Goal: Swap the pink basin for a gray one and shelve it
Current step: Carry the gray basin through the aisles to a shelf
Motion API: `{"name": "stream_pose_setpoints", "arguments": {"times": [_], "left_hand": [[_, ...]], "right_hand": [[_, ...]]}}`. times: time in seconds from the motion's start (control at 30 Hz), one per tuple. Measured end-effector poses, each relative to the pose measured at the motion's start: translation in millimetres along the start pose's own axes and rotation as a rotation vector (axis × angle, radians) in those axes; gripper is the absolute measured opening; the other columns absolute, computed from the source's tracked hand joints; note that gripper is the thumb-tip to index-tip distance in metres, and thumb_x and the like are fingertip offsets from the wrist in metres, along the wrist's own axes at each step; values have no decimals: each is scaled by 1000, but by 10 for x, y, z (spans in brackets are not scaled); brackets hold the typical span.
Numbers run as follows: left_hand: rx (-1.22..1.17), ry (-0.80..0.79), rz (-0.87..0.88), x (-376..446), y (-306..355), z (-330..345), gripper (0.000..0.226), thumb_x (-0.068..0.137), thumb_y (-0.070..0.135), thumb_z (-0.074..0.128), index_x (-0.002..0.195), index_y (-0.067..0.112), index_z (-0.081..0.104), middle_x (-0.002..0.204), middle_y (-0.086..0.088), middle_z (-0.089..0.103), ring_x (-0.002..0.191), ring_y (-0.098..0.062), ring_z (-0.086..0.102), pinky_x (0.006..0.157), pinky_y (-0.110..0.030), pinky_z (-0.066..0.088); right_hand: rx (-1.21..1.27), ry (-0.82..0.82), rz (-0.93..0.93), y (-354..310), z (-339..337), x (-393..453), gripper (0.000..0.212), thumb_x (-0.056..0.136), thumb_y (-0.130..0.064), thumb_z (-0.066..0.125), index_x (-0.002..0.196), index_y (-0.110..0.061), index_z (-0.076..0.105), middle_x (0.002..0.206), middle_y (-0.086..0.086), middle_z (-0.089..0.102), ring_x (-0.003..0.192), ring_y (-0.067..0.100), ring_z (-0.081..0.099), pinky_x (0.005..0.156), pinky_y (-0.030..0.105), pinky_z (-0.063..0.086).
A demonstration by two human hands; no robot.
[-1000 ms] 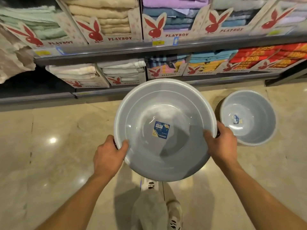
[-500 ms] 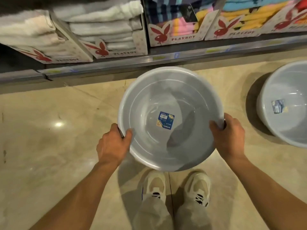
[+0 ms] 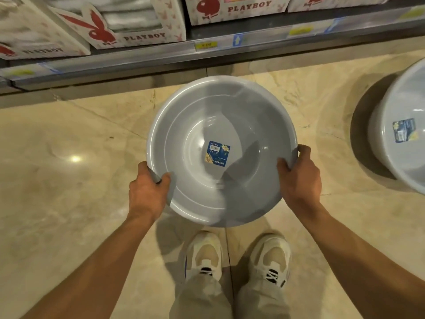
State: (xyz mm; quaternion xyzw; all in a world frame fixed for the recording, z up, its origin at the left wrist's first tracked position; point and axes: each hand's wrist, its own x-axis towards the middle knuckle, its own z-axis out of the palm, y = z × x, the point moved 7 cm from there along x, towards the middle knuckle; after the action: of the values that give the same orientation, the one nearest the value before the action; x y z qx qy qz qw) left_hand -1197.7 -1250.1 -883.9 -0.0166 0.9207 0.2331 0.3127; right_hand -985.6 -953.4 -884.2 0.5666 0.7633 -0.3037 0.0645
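I hold a round gray plastic basin (image 3: 195,125) in front of me, above the floor, its open side facing up. A blue label (image 3: 217,153) is stuck on its bottom. My left hand (image 3: 148,188) grips the near left rim, thumb inside the bowl. My right hand (image 3: 301,178) grips the near right rim the same way. No pink basin is in view.
A second gray basin (image 3: 400,157) with a label sits on the floor at the right edge. A low shelf edge (image 3: 207,54) with price tags runs across the top, carrying boxed towels (image 3: 128,21). Beige tiled floor (image 3: 69,180) spreads to the left. My two shoes (image 3: 236,256) stand below the basin.
The view has tilted down and closer to the low shelf. The basin sits lower and nearer the floor; both hands keep the same grip on its rim.
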Motion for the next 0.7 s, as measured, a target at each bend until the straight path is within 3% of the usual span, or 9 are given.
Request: {"name": "stream_pose_setpoints", "arguments": {"times": [0.1,0.17,0.3,0.4,0.5,0.7], "left_hand": [[10,-16,49,-14,60,-35,32,96,35,62,108,8,50,86,2,59,71,-5,55,52,-18,40],[-9,-19,77,-50,165,-86,27,99,31,60,105,8,49,83,6,57,67,-4,55,44,-9,40],[-13,-13,139,-213,486,-249,22,99,31,58,104,12,49,86,5,60,70,-4,57,50,-12,40],[17,-1,219,-429,862,-411,18,100,30,57,104,15,48,83,11,57,67,0,55,47,-11,39],[38,-7,309,-684,1335,-550,19,99,31,57,105,15,48,83,13,55,73,1,54,55,-15,38],[41,-79,465,-1290,2457,-618,19,100,33,57,105,17,50,83,5,60,74,-7,59,54,-20,40]], "right_hand": [[-25,17,22,-15,-31,25,32,99,-29,51,118,-3,53,93,8,57,75,29,50,62,35,38],[4,40,57,-31,-119,21,32,100,-27,51,116,0,55,94,11,57,75,29,50,61,34,35],[39,91,74,-83,-471,-78,32,101,-28,52,117,-2,56,93,6,55,74,25,52,50,25,33],[76,129,72,-108,-896,-144,30,99,-30,53,111,-2,56,94,9,59,76,29,54,59,32,41],[131,177,88,-97,-1446,-208,28,96,-30,55,105,-3,54,97,17,64,82,37,59,67,45,51],[182,297,131,118,-2692,-420,22,97,-29,53,102,-7,52,90,13,63,79,35,59,69,44,53]]}}
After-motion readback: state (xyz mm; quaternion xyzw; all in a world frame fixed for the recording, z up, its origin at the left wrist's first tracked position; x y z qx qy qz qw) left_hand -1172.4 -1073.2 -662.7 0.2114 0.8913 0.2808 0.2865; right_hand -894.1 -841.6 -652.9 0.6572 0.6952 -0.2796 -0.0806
